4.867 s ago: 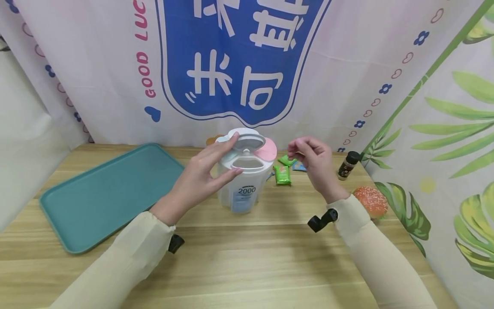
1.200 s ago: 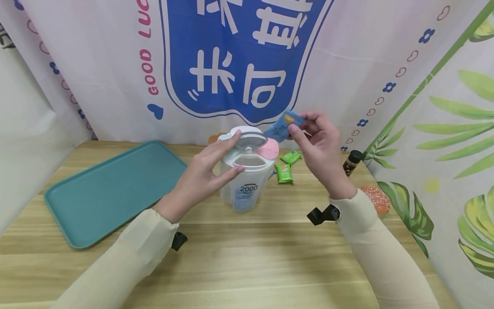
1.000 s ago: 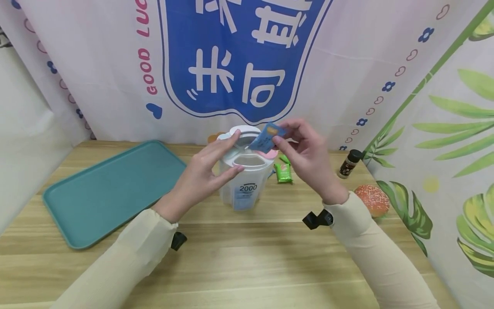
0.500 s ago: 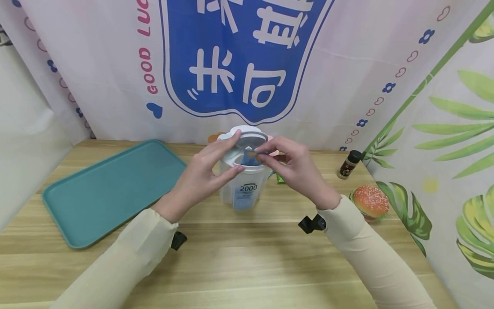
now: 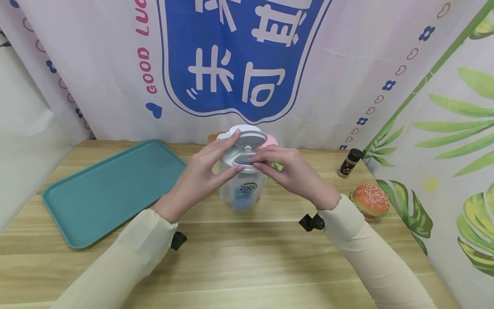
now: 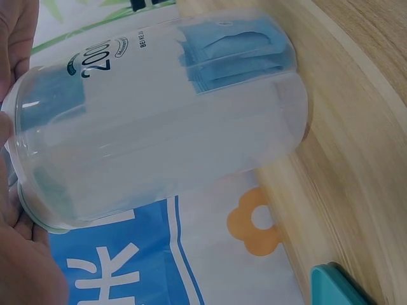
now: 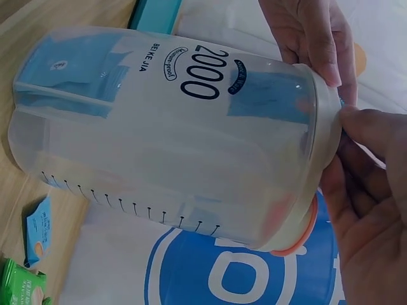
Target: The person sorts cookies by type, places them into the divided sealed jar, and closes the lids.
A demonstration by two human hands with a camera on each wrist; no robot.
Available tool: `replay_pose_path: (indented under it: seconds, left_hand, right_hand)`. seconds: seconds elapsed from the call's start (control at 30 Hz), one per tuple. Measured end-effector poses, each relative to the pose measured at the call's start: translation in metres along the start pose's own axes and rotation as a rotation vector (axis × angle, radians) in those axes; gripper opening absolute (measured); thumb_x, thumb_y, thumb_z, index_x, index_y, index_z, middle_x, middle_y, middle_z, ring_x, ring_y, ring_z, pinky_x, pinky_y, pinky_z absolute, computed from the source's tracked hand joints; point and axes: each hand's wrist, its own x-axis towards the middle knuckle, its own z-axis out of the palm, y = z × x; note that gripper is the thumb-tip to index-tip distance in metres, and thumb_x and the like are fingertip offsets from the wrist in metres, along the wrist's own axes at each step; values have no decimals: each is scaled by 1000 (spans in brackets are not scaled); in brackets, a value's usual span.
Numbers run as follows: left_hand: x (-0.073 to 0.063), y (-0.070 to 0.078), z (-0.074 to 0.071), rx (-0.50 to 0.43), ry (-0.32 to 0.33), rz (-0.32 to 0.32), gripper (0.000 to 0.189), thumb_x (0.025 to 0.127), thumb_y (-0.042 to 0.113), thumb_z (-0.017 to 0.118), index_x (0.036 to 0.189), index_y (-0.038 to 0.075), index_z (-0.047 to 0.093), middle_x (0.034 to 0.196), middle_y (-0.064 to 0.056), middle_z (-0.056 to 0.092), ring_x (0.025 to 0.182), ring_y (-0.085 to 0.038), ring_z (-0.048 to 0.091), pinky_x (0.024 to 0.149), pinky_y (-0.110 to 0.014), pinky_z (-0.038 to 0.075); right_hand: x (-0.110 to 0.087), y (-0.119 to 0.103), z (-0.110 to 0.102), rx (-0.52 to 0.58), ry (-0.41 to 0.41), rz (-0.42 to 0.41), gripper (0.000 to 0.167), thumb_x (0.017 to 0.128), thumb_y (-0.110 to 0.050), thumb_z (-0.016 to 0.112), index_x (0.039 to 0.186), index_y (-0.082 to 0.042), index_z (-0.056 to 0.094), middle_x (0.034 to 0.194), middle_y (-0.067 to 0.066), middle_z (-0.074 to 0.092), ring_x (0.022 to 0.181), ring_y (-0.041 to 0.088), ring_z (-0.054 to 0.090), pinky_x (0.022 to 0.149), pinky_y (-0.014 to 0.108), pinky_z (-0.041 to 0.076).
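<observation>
A clear, lobed storage container [image 5: 244, 189] marked 2000 stands upright on the table, its front flap [image 5: 251, 139] raised. My left hand [image 5: 204, 169] holds the lid, fingertips on the flap and thumb at the front rim. My right hand [image 5: 289, 169] pinches the end of a blue snack packet [image 7: 270, 95], with fingertips right at the opening. Most of that packet shows through the wall inside the top of the container. More blue packets [image 6: 238, 54] lie at the bottom of the same compartment. The packet's pinched end is mostly hidden by the fingers.
A teal tray [image 5: 112, 193] lies at left. Behind the right hand are a green packet [image 7: 20, 283] and another blue packet [image 7: 38, 232]. At right stand a black-capped seasoning bottle [image 5: 349, 163] and a toy hamburger [image 5: 370, 200]. A printed curtain [image 5: 115, 77] hangs behind.
My right hand has brought a blue packet left from beside the container, over the lid and down into the opening. The left hand has kept its hold on the lid.
</observation>
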Motion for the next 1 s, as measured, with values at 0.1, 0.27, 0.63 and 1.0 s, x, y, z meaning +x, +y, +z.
replay_pose_path:
  seconds: [0.1,0.27,0.63,1.0]
  left_hand:
    - [0,1,-1,6,3,-1,78,96,24,79,163,22,39,158,-9,56,147,-30,53,122,-52,47]
    - [0,2,-1,12,6,-1,77,96,24,79,163,22,40,158,-9,56,147,-30,53,122,-51,46]
    - [1,1,-2,11,10,1,77,96,24,79,162,21,40,158,-10,56,148,-30,53,122,-51,46]
    - [0,3,-1,11,-8,-29,79,95,27,79,163,23,39,160,-8,54,149,-30,51,122,-53,45]
  right_hand:
    - [1,-2,-2,-35,-38,-4,25,96,0,72,119,-6,79,117,10,80,115,25,73,102,37,61]
    - [2,-3,-2,-78,-86,-27,27,98,-1,70,124,-4,77,122,11,79,121,28,71,111,42,57]
    - [2,-1,-1,-73,-84,-31,27,99,-3,70,125,-3,76,124,10,78,121,25,72,111,40,56]
    - [-7,10,-1,154,248,-47,20,103,-10,65,105,6,77,105,21,79,109,18,75,102,31,61]
